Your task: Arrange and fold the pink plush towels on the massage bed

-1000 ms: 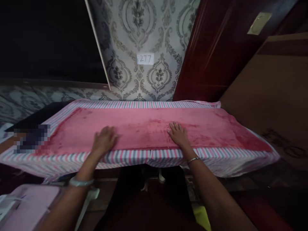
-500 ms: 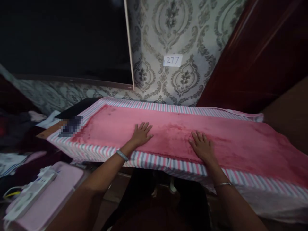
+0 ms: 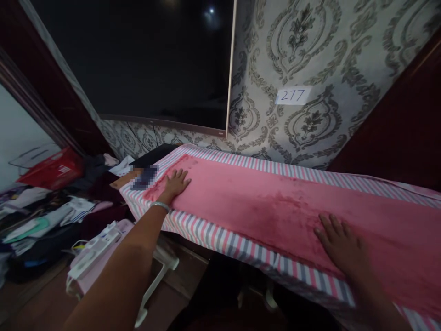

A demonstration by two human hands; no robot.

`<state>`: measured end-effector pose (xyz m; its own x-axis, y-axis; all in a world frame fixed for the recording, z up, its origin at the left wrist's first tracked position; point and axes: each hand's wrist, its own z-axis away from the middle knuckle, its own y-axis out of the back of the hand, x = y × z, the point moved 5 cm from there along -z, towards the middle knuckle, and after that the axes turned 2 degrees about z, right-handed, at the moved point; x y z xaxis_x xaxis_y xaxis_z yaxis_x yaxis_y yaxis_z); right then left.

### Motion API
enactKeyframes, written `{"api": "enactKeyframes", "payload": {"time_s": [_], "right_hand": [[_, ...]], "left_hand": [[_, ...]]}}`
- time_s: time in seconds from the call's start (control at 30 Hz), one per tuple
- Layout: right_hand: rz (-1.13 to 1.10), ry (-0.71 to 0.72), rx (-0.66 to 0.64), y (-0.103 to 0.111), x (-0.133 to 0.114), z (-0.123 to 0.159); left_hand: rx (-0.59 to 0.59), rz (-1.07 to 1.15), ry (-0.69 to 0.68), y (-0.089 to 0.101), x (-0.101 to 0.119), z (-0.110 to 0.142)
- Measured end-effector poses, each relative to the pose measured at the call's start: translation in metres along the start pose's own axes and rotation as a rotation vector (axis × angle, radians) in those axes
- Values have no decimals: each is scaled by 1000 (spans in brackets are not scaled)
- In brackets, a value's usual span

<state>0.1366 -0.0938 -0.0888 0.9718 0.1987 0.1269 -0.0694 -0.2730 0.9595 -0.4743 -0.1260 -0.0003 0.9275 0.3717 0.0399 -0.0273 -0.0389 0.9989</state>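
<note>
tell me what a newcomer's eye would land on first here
Probably the long pink cloth, spread over a striped cloth across the middle of the view. The left hand lies near its left end, the right hand farther right, fingers spread. Beyond, a large dark screen at upper left and a paper marked 277 on the patterned wall stand out.

Black flat-screen television (image 3: 148,59) at eleven o'clock; white rectangular paper label (image 3: 292,95) reading "277" on grey damask wallpaper (image 3: 303,37) at two; red bag (image 3: 57,171) at nine; long white power strip (image 3: 94,252) at eight.
</note>
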Motion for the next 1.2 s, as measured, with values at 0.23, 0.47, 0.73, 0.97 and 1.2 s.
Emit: {"api": "enactKeyframes", "payload": {"time_s": [0.23,0.47,0.73,0.97,1.2], "right_hand": [[11,-90,-48,21,-13,-3],[-36,-173,-101,43,-20,-7],[-80,-195,-139,53,-22,-7],[-156,-223,-210,66,-21,-11],[-345,82,-175,93,-104,-22]], "left_hand": [[-1,6,32,10,-11,-4],[107,9,-249,11,107,5],[-61,116,-864,-7,327,75],[58,103,-857,-31,334,75],[67,77,-853,-25,336,75]]}}
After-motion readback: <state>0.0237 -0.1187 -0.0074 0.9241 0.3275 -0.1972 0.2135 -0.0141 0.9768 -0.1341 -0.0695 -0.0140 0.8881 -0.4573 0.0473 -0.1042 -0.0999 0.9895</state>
